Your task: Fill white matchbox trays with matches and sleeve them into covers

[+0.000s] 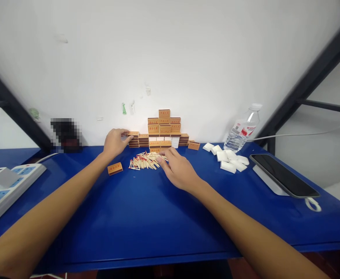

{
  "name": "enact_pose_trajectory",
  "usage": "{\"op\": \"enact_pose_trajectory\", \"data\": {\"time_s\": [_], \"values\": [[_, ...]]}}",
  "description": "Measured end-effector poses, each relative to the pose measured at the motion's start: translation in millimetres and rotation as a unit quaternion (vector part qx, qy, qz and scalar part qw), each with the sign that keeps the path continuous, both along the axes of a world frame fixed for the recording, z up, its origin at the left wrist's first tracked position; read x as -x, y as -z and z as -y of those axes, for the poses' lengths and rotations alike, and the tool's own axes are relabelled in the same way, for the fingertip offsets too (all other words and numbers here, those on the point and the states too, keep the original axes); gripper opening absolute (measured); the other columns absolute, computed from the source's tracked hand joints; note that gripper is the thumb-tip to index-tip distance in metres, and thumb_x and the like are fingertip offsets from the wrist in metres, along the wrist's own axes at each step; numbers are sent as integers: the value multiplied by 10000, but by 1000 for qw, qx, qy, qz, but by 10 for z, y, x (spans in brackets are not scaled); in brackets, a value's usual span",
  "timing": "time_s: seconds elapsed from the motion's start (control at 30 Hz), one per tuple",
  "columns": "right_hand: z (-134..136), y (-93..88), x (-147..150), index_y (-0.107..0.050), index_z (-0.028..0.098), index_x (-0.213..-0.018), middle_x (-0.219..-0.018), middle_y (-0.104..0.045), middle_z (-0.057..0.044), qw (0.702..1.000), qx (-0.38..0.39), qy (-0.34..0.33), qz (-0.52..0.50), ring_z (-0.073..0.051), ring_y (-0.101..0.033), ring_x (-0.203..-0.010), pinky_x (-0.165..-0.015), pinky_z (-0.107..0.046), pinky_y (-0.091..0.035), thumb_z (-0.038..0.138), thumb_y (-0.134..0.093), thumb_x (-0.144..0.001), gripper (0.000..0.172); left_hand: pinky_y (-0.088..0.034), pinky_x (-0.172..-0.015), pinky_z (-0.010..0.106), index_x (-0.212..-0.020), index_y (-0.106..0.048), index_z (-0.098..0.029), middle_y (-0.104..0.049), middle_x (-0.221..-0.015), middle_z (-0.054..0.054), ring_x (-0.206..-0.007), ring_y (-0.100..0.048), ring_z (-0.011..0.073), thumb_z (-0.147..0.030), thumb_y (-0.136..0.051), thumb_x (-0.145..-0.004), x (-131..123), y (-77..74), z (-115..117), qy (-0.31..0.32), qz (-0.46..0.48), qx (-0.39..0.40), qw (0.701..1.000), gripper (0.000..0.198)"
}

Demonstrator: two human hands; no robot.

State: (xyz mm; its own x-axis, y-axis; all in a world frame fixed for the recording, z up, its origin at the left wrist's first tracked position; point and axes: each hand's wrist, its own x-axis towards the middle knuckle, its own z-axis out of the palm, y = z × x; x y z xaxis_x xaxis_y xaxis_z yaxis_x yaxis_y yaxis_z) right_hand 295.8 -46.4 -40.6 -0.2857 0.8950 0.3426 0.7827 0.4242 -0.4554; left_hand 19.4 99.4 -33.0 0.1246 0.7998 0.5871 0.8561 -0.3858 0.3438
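My left hand pinches a matchbox on top of the leftmost stack, thumb in front and fingers behind. My right hand hovers over or rests at the right end of a loose heap of matches, thumb and fingers apart; its fingertips are partly hidden. Behind the heap, orange-brown matchboxes rise in a stepped structure against the wall, with white pieces in its lower middle. One matchbox lies flat left of the matches. Another matchbox leans at the right end.
White foam-like blocks lie in a group at the right, before a clear plastic bottle. A phone rests tilted on a white object. At the left is a power strip. All stand on a blue table against a white wall.
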Motion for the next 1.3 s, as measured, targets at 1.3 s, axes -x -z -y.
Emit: {"op": "enact_pose_trajectory", "data": {"time_s": [1.3], "values": [[-54, 20, -29, -678, 215, -1157, -1231, -685, -88, 999, 25, -15, -25, -199, -671, -912, -899, -379, -485, 461, -417, -1126, 359, -617, -831, 377, -999, -821, -160, -829, -1009, 122, -896, -769, 252, -394, -758, -856, -180, 61, 32, 22, 226, 19, 974, 281]]}}
